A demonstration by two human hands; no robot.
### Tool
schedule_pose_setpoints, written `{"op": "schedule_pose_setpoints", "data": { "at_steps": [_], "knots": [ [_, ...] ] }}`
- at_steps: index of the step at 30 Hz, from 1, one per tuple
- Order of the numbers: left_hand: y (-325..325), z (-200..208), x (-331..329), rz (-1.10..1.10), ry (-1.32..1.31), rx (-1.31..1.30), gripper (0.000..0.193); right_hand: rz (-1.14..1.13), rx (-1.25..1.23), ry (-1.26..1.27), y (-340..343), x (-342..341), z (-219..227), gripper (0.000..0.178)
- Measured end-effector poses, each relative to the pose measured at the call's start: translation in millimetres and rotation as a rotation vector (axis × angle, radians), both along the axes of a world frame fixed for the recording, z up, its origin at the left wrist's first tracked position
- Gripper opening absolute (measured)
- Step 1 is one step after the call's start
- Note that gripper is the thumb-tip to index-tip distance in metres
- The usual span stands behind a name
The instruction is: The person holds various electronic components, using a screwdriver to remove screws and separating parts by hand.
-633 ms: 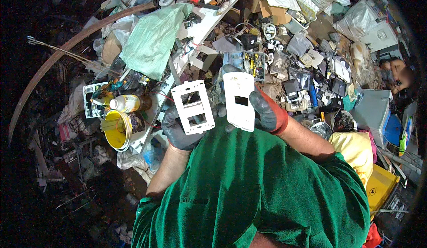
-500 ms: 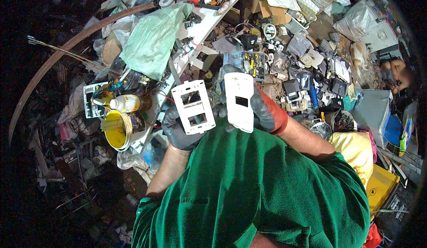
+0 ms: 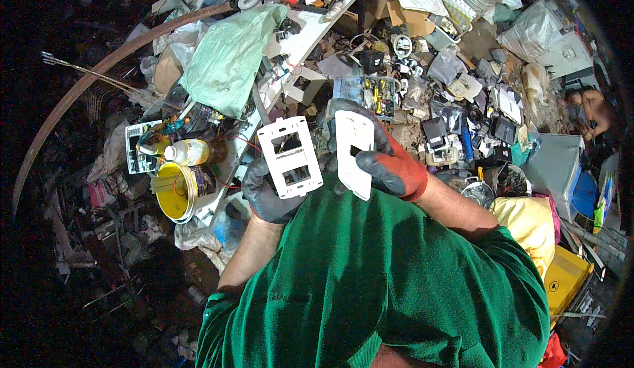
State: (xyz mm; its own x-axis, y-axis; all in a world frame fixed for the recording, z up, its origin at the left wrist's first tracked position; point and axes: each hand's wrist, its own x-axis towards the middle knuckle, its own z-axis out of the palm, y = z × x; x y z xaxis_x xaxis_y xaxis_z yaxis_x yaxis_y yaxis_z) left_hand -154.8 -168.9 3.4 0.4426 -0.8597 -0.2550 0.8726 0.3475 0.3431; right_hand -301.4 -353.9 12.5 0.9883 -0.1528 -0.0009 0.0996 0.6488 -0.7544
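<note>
Both of my hands wear dark gloves, the right one with a red back. In my left hand is a white rectangular mounting frame with two window openings, tilted slightly and gripped from behind and below. My right hand grips a white cover plate with rounded corners and a small rectangular opening. Its thumb lies across the plate's front, partly over that opening. The two white parts stand side by side above my lap, apart from each other.
To the left, a yellow bucket stands beside a white-capped bottle on a long white board. A green plastic sheet lies beyond. Ahead are a blue box of small parts and scattered scrap. A yellow case sits at right.
My right thumb has moved onto the front of the cover plate, which has turned slightly and looks narrower. The left hand and its frame have shifted slightly to the right.
</note>
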Motion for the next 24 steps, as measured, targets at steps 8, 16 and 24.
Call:
{"op": "schedule_pose_setpoints", "data": {
  "at_steps": [8,16,24],
  "knots": [
    [-10.2,20.0,-12.3,-0.105,-0.323,0.165,0.067,-0.213,-0.598,-0.085,7.9,4.4,11.0,0.086],
    [-10.9,38.0,-22.2,-0.179,-0.715,0.298,0.064,-0.214,-0.813,-0.001,8.5,1.2,11.6,0.086],
    [-0.9,42.7,-24.0,-0.122,-0.955,0.510,0.060,-0.214,-0.460,0.090,-2.6,-6.4,-2.1,0.070]
  ]
}}
